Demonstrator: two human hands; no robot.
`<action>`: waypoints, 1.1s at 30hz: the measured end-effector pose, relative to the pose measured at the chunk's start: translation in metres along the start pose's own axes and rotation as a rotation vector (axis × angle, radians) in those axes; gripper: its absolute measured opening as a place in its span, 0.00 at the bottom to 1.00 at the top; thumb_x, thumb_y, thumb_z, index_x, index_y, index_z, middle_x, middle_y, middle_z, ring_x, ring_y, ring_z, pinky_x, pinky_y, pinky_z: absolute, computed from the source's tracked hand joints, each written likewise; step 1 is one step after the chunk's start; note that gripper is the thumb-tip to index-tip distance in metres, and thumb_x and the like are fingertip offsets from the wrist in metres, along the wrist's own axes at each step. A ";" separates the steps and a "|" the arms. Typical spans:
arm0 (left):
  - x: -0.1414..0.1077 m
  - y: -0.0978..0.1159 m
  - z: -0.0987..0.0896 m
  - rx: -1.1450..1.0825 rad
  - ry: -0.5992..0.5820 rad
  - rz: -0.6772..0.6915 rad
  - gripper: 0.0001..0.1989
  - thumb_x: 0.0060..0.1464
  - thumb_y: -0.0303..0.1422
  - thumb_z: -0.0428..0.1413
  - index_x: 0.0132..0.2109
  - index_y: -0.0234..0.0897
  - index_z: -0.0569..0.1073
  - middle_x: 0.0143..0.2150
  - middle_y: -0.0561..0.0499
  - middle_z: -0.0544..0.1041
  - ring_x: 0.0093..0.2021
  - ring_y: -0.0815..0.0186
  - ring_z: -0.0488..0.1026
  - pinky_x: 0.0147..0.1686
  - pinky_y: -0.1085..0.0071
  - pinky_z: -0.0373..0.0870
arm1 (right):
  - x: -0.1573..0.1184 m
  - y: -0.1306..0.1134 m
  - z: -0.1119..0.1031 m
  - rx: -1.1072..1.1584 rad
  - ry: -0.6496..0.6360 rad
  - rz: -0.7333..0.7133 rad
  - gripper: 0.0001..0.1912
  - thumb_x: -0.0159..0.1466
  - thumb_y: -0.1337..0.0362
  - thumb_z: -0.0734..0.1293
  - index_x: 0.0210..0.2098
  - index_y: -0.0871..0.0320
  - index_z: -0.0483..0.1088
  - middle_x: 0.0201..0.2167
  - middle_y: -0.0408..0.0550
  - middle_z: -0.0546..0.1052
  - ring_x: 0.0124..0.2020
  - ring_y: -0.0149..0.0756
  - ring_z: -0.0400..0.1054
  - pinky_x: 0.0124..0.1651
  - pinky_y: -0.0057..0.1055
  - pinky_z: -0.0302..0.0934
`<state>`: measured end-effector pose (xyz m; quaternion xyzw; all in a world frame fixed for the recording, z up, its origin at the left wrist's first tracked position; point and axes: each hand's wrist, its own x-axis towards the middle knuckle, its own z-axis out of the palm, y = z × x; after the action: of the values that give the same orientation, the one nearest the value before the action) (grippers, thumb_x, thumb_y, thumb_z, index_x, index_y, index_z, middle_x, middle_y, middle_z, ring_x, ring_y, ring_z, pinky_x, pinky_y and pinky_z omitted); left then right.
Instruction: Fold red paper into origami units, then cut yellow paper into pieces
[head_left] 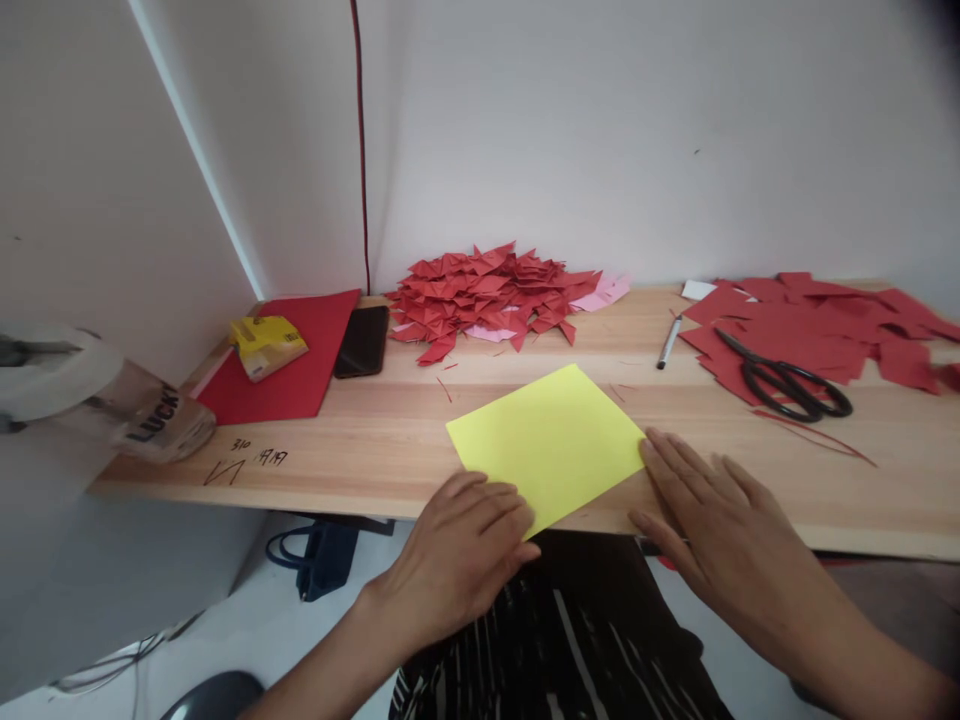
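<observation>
A sheet of yellow paper (551,440) lies turned at an angle on the wooden table, its lowest corner by the front edge. My left hand (472,545) is closed on the paper's lower left side, fingers curled over it and the thumb near the bottom corner. Flat on the table, my right hand (709,500) has its fingers stretched out, and the fingertips touch the paper's right corner. Part of the paper's lower left edge is hidden under my left fingers.
Folded red paper pieces (487,295) are heaped at the wall. On the right lie red sheets (795,325), black-handled scissors (795,390) and a pen (670,342). Leftward are a phone (362,342), a red sheet (307,385), a yellow packet (268,347) and a clear bottle (157,415).
</observation>
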<state>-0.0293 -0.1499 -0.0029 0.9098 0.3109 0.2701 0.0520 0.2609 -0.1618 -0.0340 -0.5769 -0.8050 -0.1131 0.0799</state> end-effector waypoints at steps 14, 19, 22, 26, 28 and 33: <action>0.057 -0.021 0.041 0.126 -0.386 0.240 0.26 0.67 0.40 0.42 0.68 0.38 0.55 0.71 0.48 0.56 0.71 0.61 0.50 0.66 0.54 0.50 | 0.004 0.007 -0.003 -0.041 0.002 -0.006 0.38 0.70 0.48 0.43 0.61 0.66 0.66 0.65 0.57 0.64 0.65 0.55 0.57 0.60 0.55 0.55; 0.024 -0.018 0.020 0.100 -0.373 0.224 0.31 0.64 0.43 0.48 0.70 0.42 0.51 0.71 0.49 0.56 0.72 0.61 0.45 0.69 0.53 0.45 | 0.002 0.007 -0.001 -0.032 -0.010 0.002 0.36 0.70 0.49 0.44 0.63 0.65 0.64 0.65 0.57 0.63 0.66 0.54 0.56 0.61 0.55 0.54; 0.006 -0.017 0.012 0.088 -0.351 0.214 0.37 0.60 0.49 0.51 0.70 0.38 0.51 0.70 0.47 0.57 0.72 0.59 0.46 0.69 0.52 0.45 | 0.000 0.011 0.002 -0.029 -0.011 -0.017 0.35 0.70 0.50 0.45 0.63 0.66 0.63 0.65 0.58 0.63 0.66 0.55 0.56 0.60 0.56 0.55; -0.009 -0.017 0.016 0.146 -0.297 0.209 0.30 0.63 0.35 0.52 0.68 0.39 0.54 0.69 0.47 0.61 0.71 0.60 0.50 0.68 0.54 0.50 | 0.002 0.011 0.002 -0.009 0.026 -0.047 0.34 0.70 0.51 0.47 0.60 0.69 0.66 0.64 0.62 0.65 0.65 0.57 0.58 0.59 0.58 0.55; -0.012 -0.016 0.022 0.181 -0.221 0.191 0.24 0.64 0.30 0.49 0.66 0.40 0.59 0.66 0.49 0.65 0.70 0.60 0.54 0.67 0.54 0.52 | 0.005 0.003 -0.002 0.015 0.084 -0.047 0.31 0.70 0.53 0.49 0.60 0.68 0.66 0.65 0.62 0.63 0.65 0.58 0.58 0.59 0.57 0.55; -0.004 -0.005 0.030 0.090 0.013 0.155 0.16 0.64 0.32 0.51 0.57 0.37 0.69 0.57 0.50 0.75 0.62 0.63 0.67 0.65 0.59 0.57 | 0.020 -0.040 -0.022 0.218 0.200 -0.270 0.20 0.68 0.61 0.60 0.59 0.55 0.67 0.63 0.51 0.68 0.66 0.46 0.58 0.64 0.51 0.49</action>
<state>-0.0187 -0.1458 -0.0314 0.9307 0.2517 0.2651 -0.0122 0.2165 -0.1622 -0.0109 -0.4376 -0.8705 -0.0918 0.2055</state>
